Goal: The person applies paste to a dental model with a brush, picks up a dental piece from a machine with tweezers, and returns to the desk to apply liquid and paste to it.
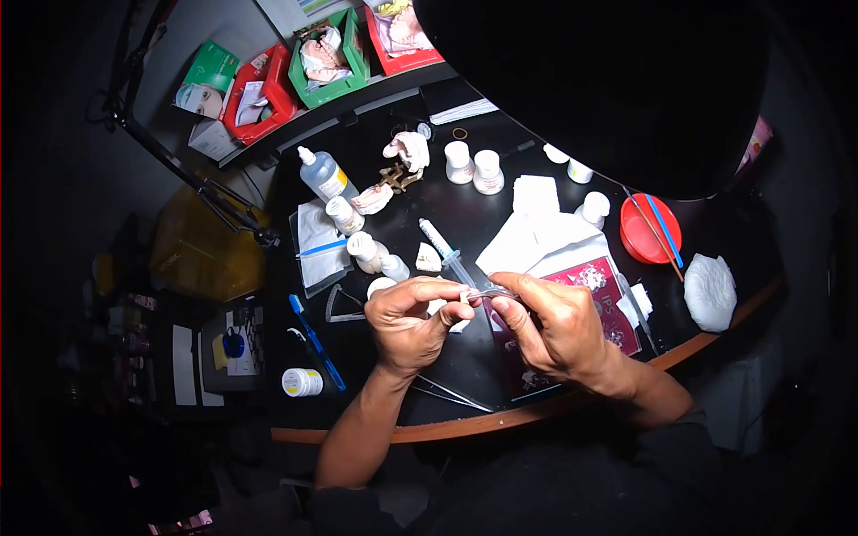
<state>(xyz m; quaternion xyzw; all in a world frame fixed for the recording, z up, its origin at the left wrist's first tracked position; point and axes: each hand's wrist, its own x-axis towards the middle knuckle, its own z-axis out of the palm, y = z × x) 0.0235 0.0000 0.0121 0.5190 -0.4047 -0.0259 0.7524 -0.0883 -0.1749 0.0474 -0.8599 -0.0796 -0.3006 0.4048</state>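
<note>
Over the middle of the black table, my left hand (413, 323) pinches a small pale piece (466, 297) between thumb and fingertips. My right hand (561, 329) holds a thin metal tool (490, 293), whose end meets the small piece. The two hands' fingertips almost touch. Just behind them lie a syringe (438, 239) and a white plaster fragment (428, 257). Under my right hand is a dark red pad (631, 339) with white crumbs on it, and white paper sheets (536, 234) lie behind it.
Bottles (330, 176) and plaster models (409, 150) stand at the back left. A red bowl (636, 234) with sticks and a white crumpled pad (710, 294) are at the right. A blue brush (316, 341) and a white jar (302, 382) lie left. A large black round shape covers the top right.
</note>
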